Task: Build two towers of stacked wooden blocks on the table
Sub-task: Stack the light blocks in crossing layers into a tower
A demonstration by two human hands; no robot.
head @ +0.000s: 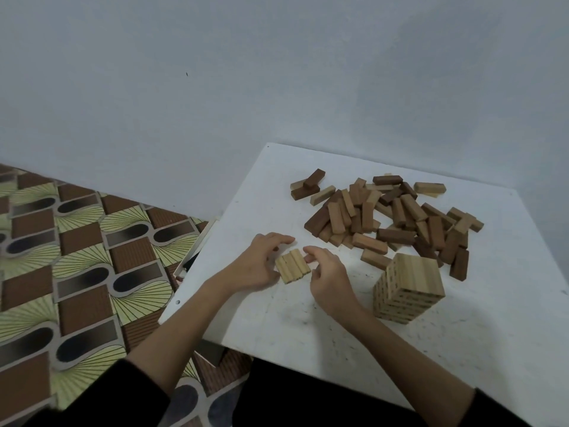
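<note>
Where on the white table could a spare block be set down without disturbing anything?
Bare patches: the near edge of the white table below both hands, and the far-left corner beside the small brown stack. Crowded: the loose brown block pile and the tall pale wooden tower.
</note>
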